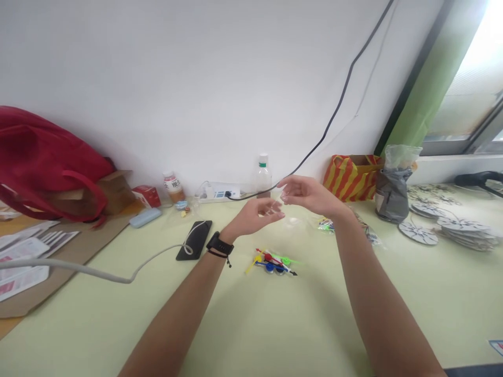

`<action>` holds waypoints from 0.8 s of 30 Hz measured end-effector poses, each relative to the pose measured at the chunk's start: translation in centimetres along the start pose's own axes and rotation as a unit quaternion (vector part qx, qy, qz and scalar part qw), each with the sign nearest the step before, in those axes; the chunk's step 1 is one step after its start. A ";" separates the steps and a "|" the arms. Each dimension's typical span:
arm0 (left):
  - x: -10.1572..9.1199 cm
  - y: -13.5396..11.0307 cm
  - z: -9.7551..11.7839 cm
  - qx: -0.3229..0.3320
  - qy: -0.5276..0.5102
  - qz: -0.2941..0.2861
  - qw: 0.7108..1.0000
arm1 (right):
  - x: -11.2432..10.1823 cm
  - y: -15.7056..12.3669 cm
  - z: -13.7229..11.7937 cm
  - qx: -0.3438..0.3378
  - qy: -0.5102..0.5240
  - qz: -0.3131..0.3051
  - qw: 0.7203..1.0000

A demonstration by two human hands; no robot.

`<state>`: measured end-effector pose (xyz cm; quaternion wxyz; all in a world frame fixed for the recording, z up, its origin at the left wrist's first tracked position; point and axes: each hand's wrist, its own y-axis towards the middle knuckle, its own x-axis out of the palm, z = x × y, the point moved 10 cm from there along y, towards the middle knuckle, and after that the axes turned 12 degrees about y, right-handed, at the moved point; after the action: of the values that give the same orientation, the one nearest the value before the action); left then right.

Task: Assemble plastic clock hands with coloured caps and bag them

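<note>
Both my hands are raised above the pale green table, fingertips almost meeting. My left hand, with a black watch on the wrist, has its fingers curled in a pinch. My right hand is also pinched, and a small clear plastic piece seems to sit between the two hands; I cannot make it out well. Below the hands lies a small pile of coloured plastic clock hands in red, blue, green and yellow.
A black phone with a white cable lies left of the pile. Along the wall stand a power strip, a clear bottle, a small bottle, a red bag and a striped bag. Several white discs lie at the right.
</note>
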<state>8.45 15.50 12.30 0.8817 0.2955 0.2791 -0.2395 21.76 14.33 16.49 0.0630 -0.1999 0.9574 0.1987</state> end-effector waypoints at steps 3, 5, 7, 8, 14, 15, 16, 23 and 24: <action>-0.4 -0.4 -2.3 -0.040 -0.064 0.023 0.997 | 0.3 0.5 1.2 0.029 -0.012 0.002 1.000; -1.2 -0.8 -3.7 -0.061 -0.081 0.056 0.993 | -0.1 0.7 2.4 0.045 -0.014 0.011 0.999; -1.6 -1.3 -4.4 -0.074 -0.088 0.058 0.992 | -0.6 1.0 3.1 0.044 -0.018 0.022 0.999; -1.6 -1.4 -4.5 -0.077 -0.091 0.048 0.992 | -0.5 1.2 3.3 0.042 -0.023 0.021 0.999; -2.7 -1.4 -4.6 -0.091 -0.137 0.085 0.983 | 3.0 2.3 3.9 0.031 0.024 -0.030 0.999; -3.6 -1.4 -5.0 -0.100 -0.161 0.138 0.972 | 3.5 2.4 4.3 0.036 0.055 -0.030 0.997; -4.6 -1.6 -5.5 -0.107 -0.192 0.198 0.955 | 4.0 2.5 5.0 0.048 0.089 -0.039 0.994; -8.5 -3.6 -9.1 -0.117 -0.339 0.419 0.834 | 3.9 2.3 10.8 0.132 0.244 -0.041 0.960; -8.6 -3.7 -9.5 -0.125 -0.338 0.414 0.836 | 2.8 2.4 11.2 0.127 0.254 -0.002 0.959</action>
<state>-3.35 21.27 9.97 0.9674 0.1716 -0.1576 0.0996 18.65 19.88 6.51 -0.1571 -0.2362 0.9587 0.0181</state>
